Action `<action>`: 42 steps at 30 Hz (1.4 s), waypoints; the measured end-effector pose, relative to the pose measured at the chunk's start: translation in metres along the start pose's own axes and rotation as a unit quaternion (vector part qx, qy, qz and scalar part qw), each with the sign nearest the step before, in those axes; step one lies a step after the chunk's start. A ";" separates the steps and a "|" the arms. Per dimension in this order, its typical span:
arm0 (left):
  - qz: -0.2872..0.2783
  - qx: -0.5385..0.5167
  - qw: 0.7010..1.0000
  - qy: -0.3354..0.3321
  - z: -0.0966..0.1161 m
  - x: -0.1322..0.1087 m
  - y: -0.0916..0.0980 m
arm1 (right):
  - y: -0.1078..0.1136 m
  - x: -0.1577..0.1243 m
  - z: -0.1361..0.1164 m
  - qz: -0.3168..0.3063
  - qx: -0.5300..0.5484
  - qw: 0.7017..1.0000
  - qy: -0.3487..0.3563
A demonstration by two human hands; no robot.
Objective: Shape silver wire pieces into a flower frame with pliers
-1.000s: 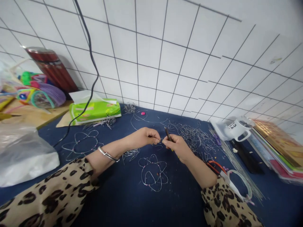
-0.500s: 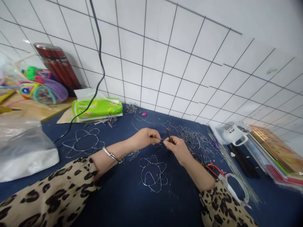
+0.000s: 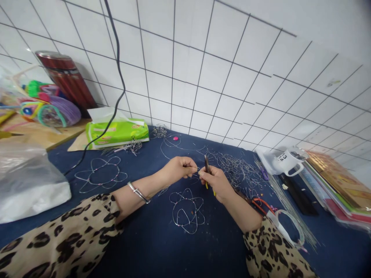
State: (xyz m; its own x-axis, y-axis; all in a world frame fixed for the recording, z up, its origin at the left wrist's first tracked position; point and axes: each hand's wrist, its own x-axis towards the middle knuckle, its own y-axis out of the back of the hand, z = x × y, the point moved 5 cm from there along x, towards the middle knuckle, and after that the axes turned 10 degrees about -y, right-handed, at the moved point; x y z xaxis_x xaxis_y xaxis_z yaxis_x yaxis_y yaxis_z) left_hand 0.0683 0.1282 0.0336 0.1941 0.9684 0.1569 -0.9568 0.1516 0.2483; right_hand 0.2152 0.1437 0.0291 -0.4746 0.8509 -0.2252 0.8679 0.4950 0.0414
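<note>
My left hand (image 3: pixel 182 168), with a silver bangle on its wrist, is closed in a pinch on a thin wire (image 3: pixel 198 169). Close on its right, my right hand (image 3: pixel 218 183) is closed around pliers (image 3: pixel 206 163); their dark jaws point up and bits of yellow handle show below. The wire spans the small gap between both hands, and its ends are hidden by the fingers. Below them a flower-shaped wire piece (image 3: pixel 188 199) with small beads lies on the dark blue cloth (image 3: pixel 214 247). Another beaded wire flower (image 3: pixel 106 166) lies to the left.
Loose wire scraps (image 3: pixel 240 170) spread right of my hands. Orange-handled cutters (image 3: pixel 261 202), straight wires (image 3: pixel 295 220) and a white mug (image 3: pixel 291 164) are farther right. A green tissue pack (image 3: pixel 118 133), black cable (image 3: pixel 117 77) and plastic bag (image 3: pixel 31 185) stand left. The tiled wall (image 3: pixel 188 77) rises behind.
The pliers have turned more upright in my right hand, and their yellow handles now show. Both hands remain close together; the whole view has shifted slightly.
</note>
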 end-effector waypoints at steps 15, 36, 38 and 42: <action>0.067 -0.097 0.993 0.011 -0.003 -0.005 -0.011 | 0.000 0.002 0.008 0.012 0.030 0.999 -0.001; 0.072 -0.159 0.985 0.005 -0.002 -0.007 -0.014 | 0.001 0.004 0.008 0.006 0.028 1.000 0.006; 0.069 -0.158 0.985 0.007 -0.002 -0.006 -0.014 | 0.001 0.004 0.007 0.007 0.028 1.000 0.003; 0.058 -0.155 0.986 0.010 -0.002 -0.006 -0.014 | 0.001 0.004 0.006 0.004 0.027 1.000 0.007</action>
State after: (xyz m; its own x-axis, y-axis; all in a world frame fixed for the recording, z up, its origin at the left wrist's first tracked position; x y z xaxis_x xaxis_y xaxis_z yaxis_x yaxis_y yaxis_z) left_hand 0.0798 0.1212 0.0274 0.0787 0.9860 0.1470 -0.9931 0.0904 -0.0742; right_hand 0.2148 0.1465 0.0221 -0.4688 0.8576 -0.2116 0.8783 0.4780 -0.0090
